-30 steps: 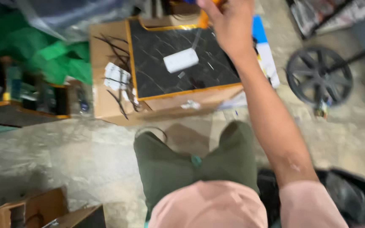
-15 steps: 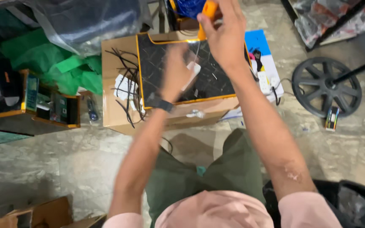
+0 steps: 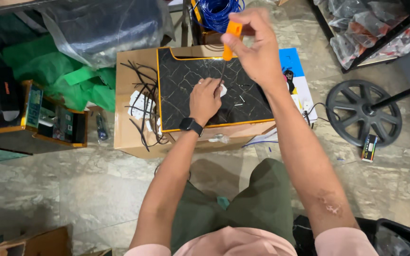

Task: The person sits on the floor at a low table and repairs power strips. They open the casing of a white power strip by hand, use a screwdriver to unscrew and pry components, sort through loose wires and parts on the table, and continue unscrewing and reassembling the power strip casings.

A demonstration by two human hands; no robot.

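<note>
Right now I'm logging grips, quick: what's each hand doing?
Left hand: closed, pressing a small white part onto the black marbled board.
Right hand: closed around an orange-handled screwdriver.

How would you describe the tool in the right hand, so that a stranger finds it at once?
Start at the dark marble-patterned board on the cardboard box. Above it, the right hand holds a screwdriver, tip down beside the left hand. Its bright orange handle sets it apart from the black cable ties nearby.
</note>
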